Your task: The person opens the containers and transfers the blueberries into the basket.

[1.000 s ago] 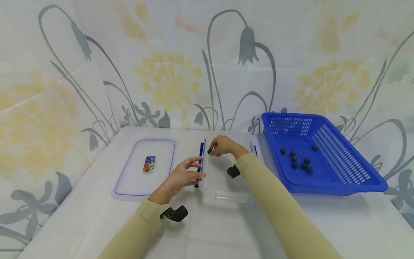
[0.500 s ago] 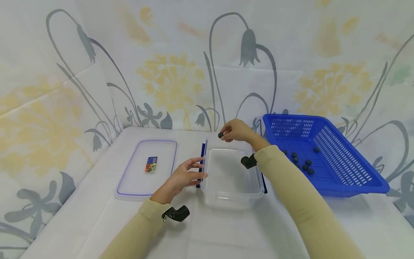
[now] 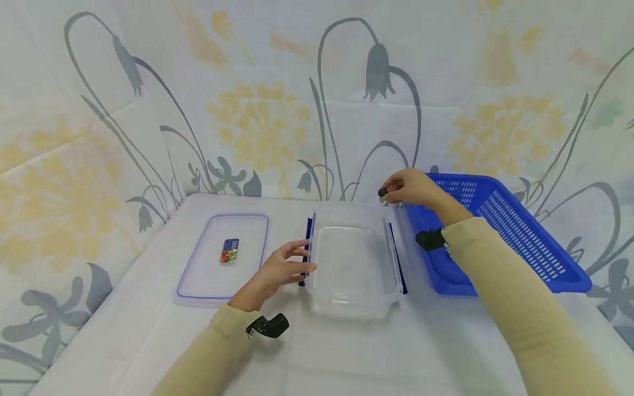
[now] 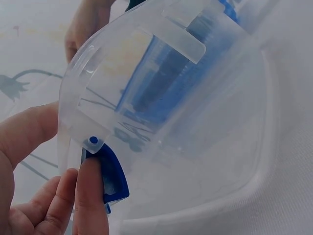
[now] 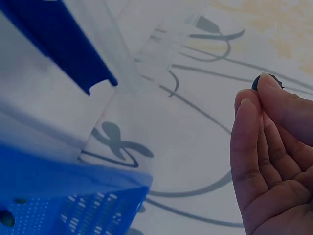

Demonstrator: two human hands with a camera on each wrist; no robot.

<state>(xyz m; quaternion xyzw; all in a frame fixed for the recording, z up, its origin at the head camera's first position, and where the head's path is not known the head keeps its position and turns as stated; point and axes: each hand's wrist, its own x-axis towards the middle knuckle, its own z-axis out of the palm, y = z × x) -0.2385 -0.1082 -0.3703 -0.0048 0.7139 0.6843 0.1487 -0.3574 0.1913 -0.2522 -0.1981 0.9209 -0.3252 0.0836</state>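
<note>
My right hand point(image 3: 411, 187) is raised between the clear plastic container point(image 3: 346, 300) and the blue basket point(image 3: 535, 242). Its thumb and fingertips pinch a small dark blueberry point(image 5: 255, 83), whose jagged crown shows in the right wrist view. At the container's left side, my left hand point(image 3: 284, 269) holds the edge beside a blue latch point(image 4: 115, 176). In the left wrist view, its fingers lie around that latch and against the rim. More dark berries point(image 5: 7, 218) lie in the basket; in the head view my right arm hides them.
A clear lid point(image 3: 200, 280) with a bluish edge and a colourful label point(image 3: 229, 251) lies left of the container. Blue latches hang along both container sides. A floral curtain point(image 3: 277, 66) stands behind the white-covered table point(image 3: 322, 352).
My right hand has moved right, from over the container's left rim to beside the basket, with the blueberry still pinched. The left hand stays in place.
</note>
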